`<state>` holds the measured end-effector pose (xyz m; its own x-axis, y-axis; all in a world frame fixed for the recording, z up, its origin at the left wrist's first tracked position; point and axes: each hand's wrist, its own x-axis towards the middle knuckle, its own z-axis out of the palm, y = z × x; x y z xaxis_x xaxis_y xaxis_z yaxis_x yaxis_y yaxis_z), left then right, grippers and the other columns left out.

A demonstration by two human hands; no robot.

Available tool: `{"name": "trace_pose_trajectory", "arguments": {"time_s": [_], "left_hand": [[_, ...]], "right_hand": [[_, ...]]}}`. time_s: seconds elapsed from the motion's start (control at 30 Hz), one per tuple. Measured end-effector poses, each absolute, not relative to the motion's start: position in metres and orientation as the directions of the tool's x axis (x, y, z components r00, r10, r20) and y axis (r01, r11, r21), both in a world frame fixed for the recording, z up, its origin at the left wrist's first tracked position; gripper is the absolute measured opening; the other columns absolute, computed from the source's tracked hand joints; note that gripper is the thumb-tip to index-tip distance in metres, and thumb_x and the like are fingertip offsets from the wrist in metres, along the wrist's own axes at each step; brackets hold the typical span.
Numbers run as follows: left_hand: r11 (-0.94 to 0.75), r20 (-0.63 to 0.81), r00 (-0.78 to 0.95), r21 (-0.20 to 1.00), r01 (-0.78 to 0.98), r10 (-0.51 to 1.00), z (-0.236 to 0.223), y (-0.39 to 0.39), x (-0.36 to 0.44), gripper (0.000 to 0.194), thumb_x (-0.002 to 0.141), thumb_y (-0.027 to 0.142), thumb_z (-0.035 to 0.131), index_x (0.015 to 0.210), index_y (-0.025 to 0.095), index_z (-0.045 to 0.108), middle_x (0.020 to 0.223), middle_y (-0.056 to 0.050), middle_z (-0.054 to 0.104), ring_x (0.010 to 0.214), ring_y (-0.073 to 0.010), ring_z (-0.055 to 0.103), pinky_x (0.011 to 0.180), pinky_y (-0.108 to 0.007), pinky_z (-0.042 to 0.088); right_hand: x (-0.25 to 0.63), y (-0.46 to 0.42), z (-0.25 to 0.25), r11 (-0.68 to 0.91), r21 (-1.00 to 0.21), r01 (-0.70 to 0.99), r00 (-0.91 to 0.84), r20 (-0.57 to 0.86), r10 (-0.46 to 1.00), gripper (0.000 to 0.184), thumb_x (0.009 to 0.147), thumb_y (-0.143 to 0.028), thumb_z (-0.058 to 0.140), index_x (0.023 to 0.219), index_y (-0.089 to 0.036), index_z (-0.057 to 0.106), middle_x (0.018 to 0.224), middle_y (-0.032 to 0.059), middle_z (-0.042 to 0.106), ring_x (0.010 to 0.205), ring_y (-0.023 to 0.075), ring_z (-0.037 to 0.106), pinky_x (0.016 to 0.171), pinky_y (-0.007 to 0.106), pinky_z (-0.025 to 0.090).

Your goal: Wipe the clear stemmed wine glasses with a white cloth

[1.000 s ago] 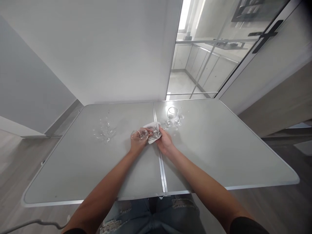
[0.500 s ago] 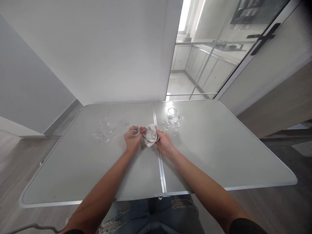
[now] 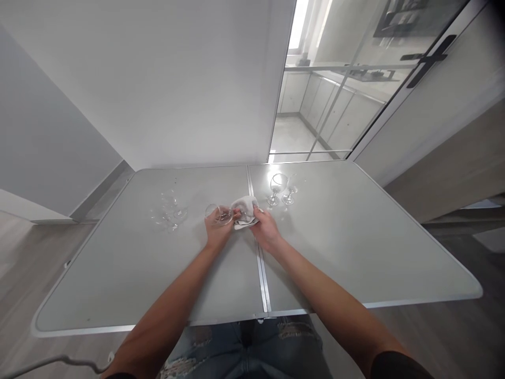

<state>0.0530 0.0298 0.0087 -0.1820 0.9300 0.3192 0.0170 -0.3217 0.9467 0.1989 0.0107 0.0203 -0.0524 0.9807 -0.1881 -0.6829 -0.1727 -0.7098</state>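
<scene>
A home, viewed remotely through my head camera: the room adjoins a kitchen. Through a glazed door [image 3: 315, 68] with a black lever handle [image 3: 430, 62] I identify the kitchen by its pale fitted cabinets [image 3: 311, 89], its worktop and what appears to be a hob [image 3: 371, 75]; a bright window [image 3: 299, 26] stands beyond. On my side I note plain white walls [image 3: 197, 84], a grey skirting board [image 3: 100, 190], wood-look flooring [image 3: 23, 252] and a table [image 3: 335, 252] bearing wine glasses [image 3: 278, 182], domestic rather than laboratory ware.
</scene>
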Motion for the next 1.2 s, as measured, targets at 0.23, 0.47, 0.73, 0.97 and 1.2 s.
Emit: {"name": "trace_pose_trajectory", "arguments": {"time_s": [0.23,0.47,0.73,0.97,1.2], "left_hand": [[-0.336,0.337,-0.198,0.941,0.04,0.921,0.0116,0.0284,0.053,0.02,0.071,0.029,0.084,0.077,0.02,0.067,0.084,-0.004,0.077,0.082,-0.0219,0.075,0.077,-0.037,0.062],[-0.332,0.33,-0.235,0.943,0.031,0.914,0.0103,0.0287,0.0542,0.02,0.071,0.026,0.084,0.078,0.019,0.066,0.082,-0.004,0.076,0.079,-0.0214,0.074,0.078,-0.037,0.062],[-0.335,0.345,-0.208,0.939,0.081,0.915,0.0099,0.0271,0.053,0.02,0.07,0.027,0.083,0.077,0.02,0.066,0.084,-0.004,0.077,0.081,-0.0209,0.074,0.079,-0.035,0.062],[-0.332,0.341,-0.172,0.94,0.08,0.924,0.0108,0.0267,0.0534,0.022,0.07,0.031,0.084,0.075,0.021,0.065,0.085,-0.003,0.077,0.08,-0.0207,0.074,0.078,-0.035,0.062],[-0.335,0.338,-0.204,0.941,0.048,0.919,0.0122,0.0279,0.0527,0.022,0.07,0.028,0.084,0.075,0.02,0.064,0.082,-0.004,0.076,0.081,-0.0215,0.074,0.078,-0.035,0.061]], "right_hand": [[0.2002,0.0093,0.023,-0.148,-0.719,-0.679,-0.005,-0.197,0.98,0.028,0.073,-0.041,0.079,0.085,-0.017,0.072,0.084,0.0045,0.074,0.079,0.0186,0.066,0.068,0.028,0.05],[0.2033,0.0104,0.0226,-0.204,-0.753,-0.626,-0.004,-0.259,0.966,0.023,0.071,-0.037,0.079,0.073,-0.016,0.069,0.073,0.0031,0.07,0.067,0.0161,0.061,0.059,0.026,0.045],[0.2027,0.0108,0.0222,-0.239,-0.746,-0.621,-0.103,-0.225,0.969,0.027,0.072,-0.039,0.079,0.081,-0.015,0.071,0.08,0.0042,0.072,0.073,0.0167,0.063,0.065,0.027,0.047],[0.2005,0.0095,0.0239,-0.183,-0.719,-0.67,-0.075,-0.179,0.981,0.026,0.074,-0.039,0.077,0.084,-0.016,0.072,0.083,0.0046,0.072,0.077,0.0177,0.063,0.069,0.028,0.048],[0.2012,0.0101,0.0236,-0.169,-0.728,-0.664,-0.052,-0.181,0.982,0.022,0.073,-0.037,0.076,0.077,-0.016,0.072,0.079,0.0043,0.072,0.074,0.0169,0.063,0.067,0.027,0.047]]}}
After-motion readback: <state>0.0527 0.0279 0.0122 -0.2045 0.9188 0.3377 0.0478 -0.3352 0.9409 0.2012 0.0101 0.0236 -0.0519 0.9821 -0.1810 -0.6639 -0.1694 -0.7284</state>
